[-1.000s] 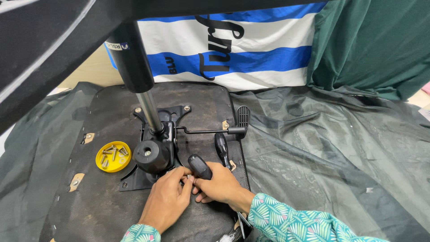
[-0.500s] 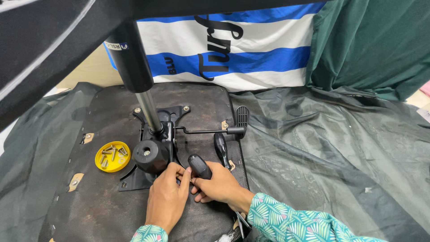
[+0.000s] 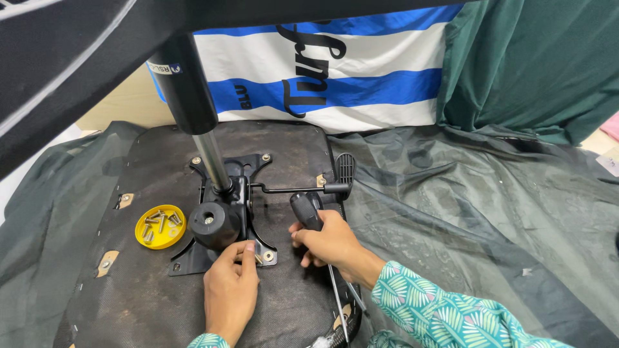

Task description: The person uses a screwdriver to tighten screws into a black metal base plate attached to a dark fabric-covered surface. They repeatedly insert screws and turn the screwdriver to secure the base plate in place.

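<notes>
Obs., head view. The upper left is blocked by a dark out-of-focus chair part; the gas-lift cylinder of chrome and black rises into it, its top cut off. The screwdriver's thin metal shaft runs toward the bottom edge; its tip is hard to make out.

Left hand: fingers bunched together at the front edge of the black metal seat mechanism plate, pinching something small; what it pinches cannot be resolved. Right hand: clamped around the black-handled screwdriver, handle end pointing up.

The plate lies bolted on the dark fabric underside of the upturned chair seat, one black round knob at its front.

Counts: one yellow round dish of loose metal screws, number not countable; one black paddle lever on a thin rod.
</notes>
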